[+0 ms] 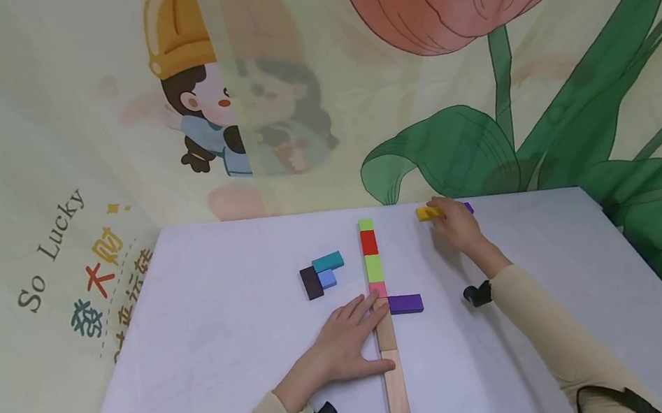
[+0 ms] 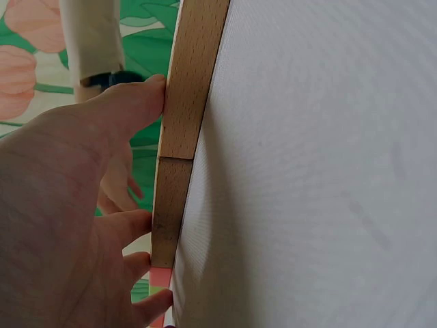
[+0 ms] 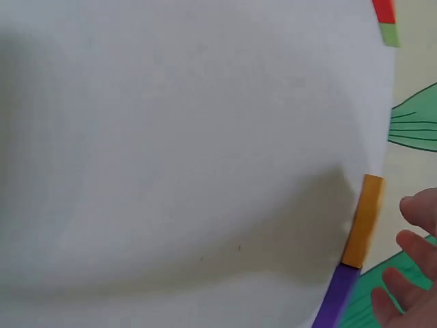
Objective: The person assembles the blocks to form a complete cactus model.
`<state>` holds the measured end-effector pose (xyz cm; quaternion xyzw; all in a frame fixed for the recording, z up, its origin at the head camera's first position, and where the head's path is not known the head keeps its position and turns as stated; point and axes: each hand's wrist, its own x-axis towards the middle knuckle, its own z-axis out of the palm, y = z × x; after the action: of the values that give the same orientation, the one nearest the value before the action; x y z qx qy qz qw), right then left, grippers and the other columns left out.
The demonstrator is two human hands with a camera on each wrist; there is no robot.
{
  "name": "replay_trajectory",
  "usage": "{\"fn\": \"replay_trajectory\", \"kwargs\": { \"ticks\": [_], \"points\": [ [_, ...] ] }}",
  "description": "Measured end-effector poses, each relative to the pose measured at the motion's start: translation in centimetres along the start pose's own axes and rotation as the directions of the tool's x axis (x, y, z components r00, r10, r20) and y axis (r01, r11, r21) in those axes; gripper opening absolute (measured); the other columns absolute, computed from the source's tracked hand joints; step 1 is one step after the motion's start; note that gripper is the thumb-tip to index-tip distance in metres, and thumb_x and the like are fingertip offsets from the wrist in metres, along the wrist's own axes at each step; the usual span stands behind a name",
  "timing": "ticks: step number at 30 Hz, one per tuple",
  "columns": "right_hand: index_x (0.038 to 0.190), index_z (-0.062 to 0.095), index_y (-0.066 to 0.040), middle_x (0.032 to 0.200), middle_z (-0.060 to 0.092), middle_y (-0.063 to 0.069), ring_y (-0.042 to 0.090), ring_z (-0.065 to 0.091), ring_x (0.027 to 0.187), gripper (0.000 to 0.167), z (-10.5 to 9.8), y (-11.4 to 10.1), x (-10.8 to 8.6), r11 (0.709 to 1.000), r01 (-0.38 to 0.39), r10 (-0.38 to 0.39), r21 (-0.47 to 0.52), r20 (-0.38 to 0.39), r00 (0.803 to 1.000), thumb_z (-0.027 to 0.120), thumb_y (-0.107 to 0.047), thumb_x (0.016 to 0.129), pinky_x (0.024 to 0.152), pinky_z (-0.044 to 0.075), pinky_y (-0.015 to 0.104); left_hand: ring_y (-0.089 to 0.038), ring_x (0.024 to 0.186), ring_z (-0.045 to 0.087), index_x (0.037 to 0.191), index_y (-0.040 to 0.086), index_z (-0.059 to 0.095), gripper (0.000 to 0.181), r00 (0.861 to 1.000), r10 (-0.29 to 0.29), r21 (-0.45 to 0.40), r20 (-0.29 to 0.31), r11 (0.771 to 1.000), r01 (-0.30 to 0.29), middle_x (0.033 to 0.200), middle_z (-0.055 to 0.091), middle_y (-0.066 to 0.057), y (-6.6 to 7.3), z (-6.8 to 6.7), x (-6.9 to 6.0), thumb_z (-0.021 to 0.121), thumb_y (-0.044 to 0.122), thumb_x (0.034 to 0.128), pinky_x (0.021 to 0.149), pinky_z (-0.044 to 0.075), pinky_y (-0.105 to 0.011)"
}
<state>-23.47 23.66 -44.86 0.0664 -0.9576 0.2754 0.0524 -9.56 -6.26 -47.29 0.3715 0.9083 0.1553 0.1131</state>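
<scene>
Beige sleeves (image 1: 559, 337) come nearest; from one, the left hand (image 1: 341, 346) spreads its fingers along a row of blocks (image 1: 395, 388) running away from the person. At the table's (image 1: 195, 324) far edge, the right hand (image 1: 456, 220), fingers loose and ungripping, is nearer the yellow block (image 1: 424, 214) just leftward (its long axis crosswise, end to end with a purple block (image 3: 334, 297)).
</scene>
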Motion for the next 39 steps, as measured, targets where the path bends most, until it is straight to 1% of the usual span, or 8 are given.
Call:
{"fn": "replay_trajectory", "kwargs": {
  "ticks": [4,7,16,19,22,27,32,39],
  "points": [
    [0.135,0.052,0.008,0.136,0.053,0.028,0.045,0.050,0.124,0.040,0.7,0.3,1.1,0.993,-0.058,0.066,-0.107,0.069,0.995,0.054,-0.002,0.097,0.104,0.040,0.056,-0.027,0.149,0.018,0.157,0.023,0.028,0.091,1.000,-0.001,-0.016,0.012,1.000,0.001,0.165,0.014,-0.001,-0.1,0.2,0.0,0.057,0.069,0.0846,0.114,0.027,-0.050],
    [0.132,0.057,0.004,0.128,0.059,0.026,0.045,0.056,0.114,0.037,1.0,0.0,1.3,0.980,-0.082,0.092,-0.183,0.045,0.995,0.055,-0.002,0.096,0.093,0.046,0.056,-0.027,0.149,0.018,0.157,0.023,0.028,0.091,1.000,-0.001,-0.016,0.011,1.000,0.001,0.165,0.014,-0.001,-0.1,0.2,0.0,0.057,0.069,0.0846,0.114,0.027,-0.050],
    [0.115,0.069,0.006,0.108,0.062,0.026,0.042,0.055,0.100,0.028,0.5,-0.1,0.3,0.972,-0.025,0.025,-0.236,-0.005,1.000,0.064,-0.003,0.089,0.085,0.046,0.051,-0.027,0.149,0.017,0.157,0.023,0.027,0.091,1.000,-0.009,-0.011,0.028,1.000,0.009,0.165,0.014,-0.001,0.1,-0.1,0.0,0.057,0.069,0.0846,0.115,0.025,-0.049],
    [0.113,0.067,0.009,0.106,0.061,0.027,0.041,0.057,0.098,0.026,0.0,-0.6,-0.2,0.987,-0.033,0.034,-0.159,0.004,0.999,0.064,-0.003,0.091,0.084,0.048,0.050,-0.026,0.149,0.017,0.157,0.023,0.028,0.091,1.000,-0.009,-0.007,0.029,1.000,0.009,0.165,0.015,-0.001,0.2,-0.2,0.0,0.057,0.069,0.0846,0.115,0.026,-0.050],
    [0.114,0.064,0.012,0.105,0.063,0.028,0.041,0.061,0.095,0.027,-0.8,-1.4,-0.7,0.998,-0.062,0.061,0.032,0.026,0.998,0.065,-0.003,0.092,0.083,0.052,0.048,-0.027,0.149,0.018,0.157,0.022,0.028,0.091,1.000,-0.007,-0.005,0.026,1.000,0.007,0.165,0.015,-0.002,0.2,-0.3,-0.1,0.057,0.069,0.0847,0.114,0.026,-0.050],
    [0.127,0.059,0.007,0.105,0.066,0.025,0.032,0.065,0.089,0.040,-1.2,-2.7,-2.0,0.937,-0.163,0.111,0.308,0.180,0.977,0.070,-0.008,0.091,0.076,0.057,0.039,-0.028,0.149,0.019,0.157,0.022,0.029,0.090,1.000,-0.013,-0.017,0.017,1.000,0.013,0.165,0.017,-0.002,0.1,-0.3,-0.2,0.057,0.069,0.0850,0.113,0.028,-0.051],
    [0.126,0.061,0.001,0.101,0.066,0.019,0.023,0.064,0.083,0.038,0.0,-2.8,-3.7,0.910,-0.235,0.133,0.342,0.295,0.946,0.071,-0.009,0.090,0.073,0.058,0.032,-0.027,0.149,0.018,0.157,0.023,0.027,0.091,1.000,-0.014,-0.016,0.024,1.000,0.014,0.165,0.015,-0.001,0.0,-0.2,-0.2,0.056,0.069,0.0852,0.113,0.028,-0.051],
    [0.118,0.065,0.002,0.096,0.068,0.014,0.021,0.063,0.080,0.032,1.5,-2.5,-5.4,0.920,-0.247,0.155,0.305,0.297,0.942,0.072,-0.009,0.089,0.070,0.056,0.028,-0.026,0.149,0.016,0.157,0.023,0.028,0.090,0.999,-0.023,-0.033,0.043,0.999,0.024,0.165,0.014,0.000,0.2,-0.5,-0.1,0.057,0.068,0.0850,0.115,0.026,-0.050]
  ]
}}
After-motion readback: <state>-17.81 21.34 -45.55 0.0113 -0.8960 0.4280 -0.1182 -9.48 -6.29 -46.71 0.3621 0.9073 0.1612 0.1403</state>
